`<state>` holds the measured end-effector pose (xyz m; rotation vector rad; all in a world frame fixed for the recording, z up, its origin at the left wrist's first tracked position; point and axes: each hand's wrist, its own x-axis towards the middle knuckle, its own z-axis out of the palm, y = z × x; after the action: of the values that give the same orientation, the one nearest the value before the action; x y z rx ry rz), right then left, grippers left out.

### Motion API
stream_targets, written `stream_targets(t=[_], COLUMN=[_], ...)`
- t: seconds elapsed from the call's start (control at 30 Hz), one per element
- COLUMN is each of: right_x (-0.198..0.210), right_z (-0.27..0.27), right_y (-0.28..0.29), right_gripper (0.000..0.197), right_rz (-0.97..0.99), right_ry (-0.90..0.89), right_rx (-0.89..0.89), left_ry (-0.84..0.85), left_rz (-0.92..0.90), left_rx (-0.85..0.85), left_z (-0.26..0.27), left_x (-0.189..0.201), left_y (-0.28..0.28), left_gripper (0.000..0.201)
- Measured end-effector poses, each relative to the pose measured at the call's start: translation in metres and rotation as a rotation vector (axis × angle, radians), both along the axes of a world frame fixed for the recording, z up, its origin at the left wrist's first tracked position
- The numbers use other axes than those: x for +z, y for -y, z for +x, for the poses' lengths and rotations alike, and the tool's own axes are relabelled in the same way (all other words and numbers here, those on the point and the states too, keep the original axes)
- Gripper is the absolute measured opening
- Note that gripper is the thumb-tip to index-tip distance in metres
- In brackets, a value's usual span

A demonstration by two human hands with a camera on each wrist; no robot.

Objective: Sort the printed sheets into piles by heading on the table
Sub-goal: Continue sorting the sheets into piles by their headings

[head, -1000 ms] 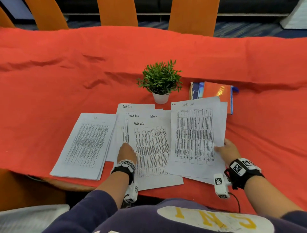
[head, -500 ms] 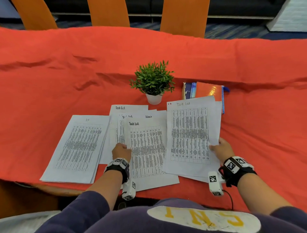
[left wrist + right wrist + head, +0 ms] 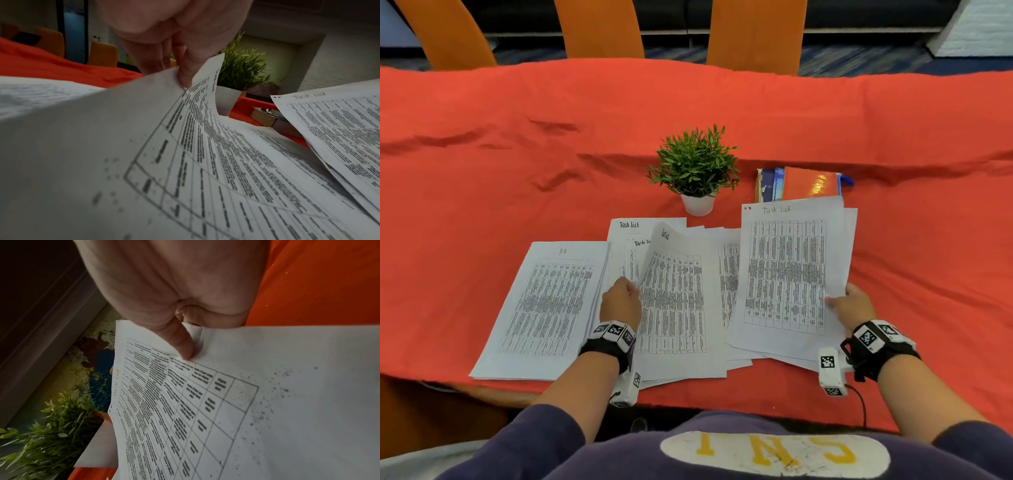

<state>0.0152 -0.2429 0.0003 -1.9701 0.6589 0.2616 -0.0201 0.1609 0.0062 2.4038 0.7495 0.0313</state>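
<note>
The lifted sheet point(image 3: 671, 301) lies at the centre of the head view on top of the middle spread of sheets point(image 3: 726, 274); its left edge is raised and curls over, so treat it as thin, light and limp; it bends under its own weight and will likely crease if you squeeze it hard. Your left hand point(image 3: 619, 301) pinches that raised edge about halfway up its side; the left wrist view shows the fingertips point(image 3: 185, 78) closed on the paper. Take hold at a side edge, as here; lift slowly, since loose sheets below may cling and slide along.

Your right hand point(image 3: 851, 305) clamps the Task List stack point(image 3: 787, 274) at right of centre, thumb point(image 3: 180, 344) pressed on the top face at its right edge; support it low, because held by one edge it will sag.

The HR pile point(image 3: 544, 308) rests flat at lower left; the potted plant point(image 3: 697, 168) and books point(image 3: 804, 183) sit just above the sheets on the red cloth point(image 3: 517, 154).
</note>
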Motion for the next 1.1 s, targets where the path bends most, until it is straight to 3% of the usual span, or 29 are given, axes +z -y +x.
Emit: stream_targets(t=[0.17, 0.33, 0.5, 0.63, 0.8, 0.93, 0.97, 1.03, 1.07, 1.1], right_x=[-0.001, 0.002, 0.014, 0.011, 0.038, 0.038, 0.038, 0.03, 0.026, 0.025], right_z=[0.002, 0.005, 0.011, 0.017, 0.0, -0.012, -0.014, -0.014, -0.013, -0.014], right_y=[0.006, 0.017, 0.024, 0.02, -0.029, -0.055, -0.06, -0.066, -0.068, -0.073], right_gripper=[0.036, 0.036, 0.04, 0.042, 0.045, 0.032, 0.036, 0.067, 0.071, 0.062], right_rz=[0.027, 0.043, 0.101, 0.229, 0.536, 0.557, 0.53, 0.44, 0.438, 0.45], right_ry=[0.008, 0.021, 0.04, 0.039, 0.032, -0.011, -0.022, -0.056, -0.054, -0.042], right_rx=[-0.02, -0.056, -0.048, -0.026, 0.046, 0.086, 0.088, 0.113, 0.145, 0.167], left_ry=[0.048, 0.194, 0.336, 0.304, 0.213, 0.062, 0.048, 0.051, 0.061, 0.069], left_rz=[0.058, -0.098, -0.302, -0.46, -0.572, -0.588, -0.592, -0.588, -0.577, -0.569], left_rx=[-0.06, -0.128, -0.077, -0.018, 0.024, 0.033, 0.021, -0.009, -0.021, -0.025], left_z=[-0.002, -0.003, -0.002, 0.001, 0.009, 0.014, 0.015, 0.016, 0.016, 0.016], left_x=[0.017, 0.046, 0.07, 0.063, 0.051, 0.044, 0.041, 0.036, 0.035, 0.034], left_y=[0.006, 0.021, 0.031, 0.038, 0.066, 0.081, 0.081, 0.083, 0.083, 0.082], left_gripper=[0.023, 0.02, 0.023, 0.017, 0.018, 0.021, 0.021, 0.021, 0.02, 0.019])
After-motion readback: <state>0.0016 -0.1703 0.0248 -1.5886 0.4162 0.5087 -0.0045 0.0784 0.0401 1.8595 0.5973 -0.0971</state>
